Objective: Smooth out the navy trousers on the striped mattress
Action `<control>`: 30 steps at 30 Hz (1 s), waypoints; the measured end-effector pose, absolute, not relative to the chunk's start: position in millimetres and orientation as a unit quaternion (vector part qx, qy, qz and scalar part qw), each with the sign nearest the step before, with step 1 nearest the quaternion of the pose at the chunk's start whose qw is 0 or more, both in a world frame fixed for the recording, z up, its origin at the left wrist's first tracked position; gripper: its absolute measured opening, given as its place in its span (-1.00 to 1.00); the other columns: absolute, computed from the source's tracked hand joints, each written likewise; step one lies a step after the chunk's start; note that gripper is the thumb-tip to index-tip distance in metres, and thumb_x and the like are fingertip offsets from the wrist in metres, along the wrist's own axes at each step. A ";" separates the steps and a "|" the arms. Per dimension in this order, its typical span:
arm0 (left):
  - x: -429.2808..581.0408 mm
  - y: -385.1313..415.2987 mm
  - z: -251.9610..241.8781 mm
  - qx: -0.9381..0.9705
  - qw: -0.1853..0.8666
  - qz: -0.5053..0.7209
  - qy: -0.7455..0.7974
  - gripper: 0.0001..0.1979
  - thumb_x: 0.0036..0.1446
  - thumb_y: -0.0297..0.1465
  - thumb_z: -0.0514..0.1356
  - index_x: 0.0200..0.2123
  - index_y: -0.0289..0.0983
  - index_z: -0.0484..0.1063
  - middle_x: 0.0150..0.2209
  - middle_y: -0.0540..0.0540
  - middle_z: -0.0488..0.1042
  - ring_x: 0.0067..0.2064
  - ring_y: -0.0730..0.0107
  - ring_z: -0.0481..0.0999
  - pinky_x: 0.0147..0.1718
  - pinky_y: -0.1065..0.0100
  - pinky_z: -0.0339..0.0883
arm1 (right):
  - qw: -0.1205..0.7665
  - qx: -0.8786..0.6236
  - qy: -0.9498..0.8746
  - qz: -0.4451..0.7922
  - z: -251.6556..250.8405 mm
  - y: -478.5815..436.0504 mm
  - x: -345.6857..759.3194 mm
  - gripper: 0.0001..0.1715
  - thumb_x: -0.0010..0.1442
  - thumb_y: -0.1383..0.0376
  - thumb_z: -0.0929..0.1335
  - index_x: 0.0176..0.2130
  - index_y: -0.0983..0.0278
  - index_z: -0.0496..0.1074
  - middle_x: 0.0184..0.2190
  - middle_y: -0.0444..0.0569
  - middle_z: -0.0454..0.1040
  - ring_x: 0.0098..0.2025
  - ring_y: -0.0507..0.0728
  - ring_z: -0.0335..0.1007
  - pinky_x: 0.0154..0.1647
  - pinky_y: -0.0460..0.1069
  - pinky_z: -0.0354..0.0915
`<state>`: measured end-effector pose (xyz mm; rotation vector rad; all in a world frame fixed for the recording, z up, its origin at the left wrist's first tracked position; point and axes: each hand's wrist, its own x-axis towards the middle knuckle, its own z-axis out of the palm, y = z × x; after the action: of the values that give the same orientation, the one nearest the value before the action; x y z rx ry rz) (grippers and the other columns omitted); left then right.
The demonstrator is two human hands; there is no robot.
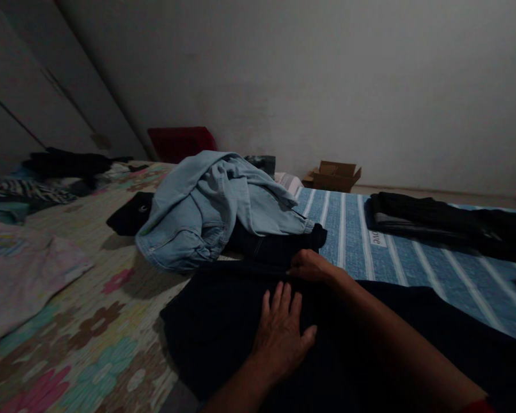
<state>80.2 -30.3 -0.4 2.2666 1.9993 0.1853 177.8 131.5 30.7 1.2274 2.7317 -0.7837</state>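
Note:
A dark navy garment lies spread over the bed in front of me and stretches off to the right; its exact kind is hard to make out in the dim light. Flat on its middle rests my left hand, palm down with the fingers spread. My right hand is at the garment's far edge, fingers curled and pinching the cloth there. Just beyond both hands sits a crumpled light blue denim garment, with more dark cloth under it.
Folded black clothes lie on the blue striped cover at right. A pale pink garment is on the floral sheet at left, with piled clothes behind. Near the wall are a cardboard box and a red object.

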 end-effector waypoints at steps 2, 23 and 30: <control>80.5 -30.0 1.4 0.746 0.061 0.058 0.661 -0.33 0.17 -0.02 -0.01 0.22 -0.32 0.17 0.29 -0.34 0.06 0.33 -0.04 -0.08 0.22 -0.17 -0.15 | 0.028 0.391 0.886 -0.249 34.1 129.5 171.6 -0.71 0.18 0.12 0.32 -0.29 0.26 0.53 -0.34 -0.05 0.55 -0.31 0.05 0.44 -0.41 -0.12 0.18; 81.3 -28.2 0.9 0.741 0.064 0.039 0.667 -0.33 0.15 -0.07 0.04 0.25 -0.28 0.12 0.33 -0.27 -0.03 0.34 0.00 -0.16 0.23 -0.13 -0.20 | 0.201 0.368 0.880 -0.222 56.7 136.3 215.4 -0.70 0.23 0.17 0.32 -0.13 0.33 0.41 -0.16 -0.05 0.45 -0.21 0.11 0.42 -0.22 0.06 0.39; 84.2 -27.2 13.4 0.736 0.081 0.013 0.672 -0.33 0.14 -0.10 0.04 0.25 -0.30 0.12 0.34 -0.27 -0.07 0.35 0.01 -0.18 0.23 -0.12 -0.20 | 0.195 0.387 0.873 -0.223 50.8 141.0 249.0 -0.67 0.25 0.17 0.31 -0.06 0.30 0.38 -0.09 -0.01 0.42 -0.16 0.12 0.40 -0.18 0.09 0.38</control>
<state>84.2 -27.2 13.4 2.1984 2.0092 0.0388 249.0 141.0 50.8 1.0854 2.4471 -0.6248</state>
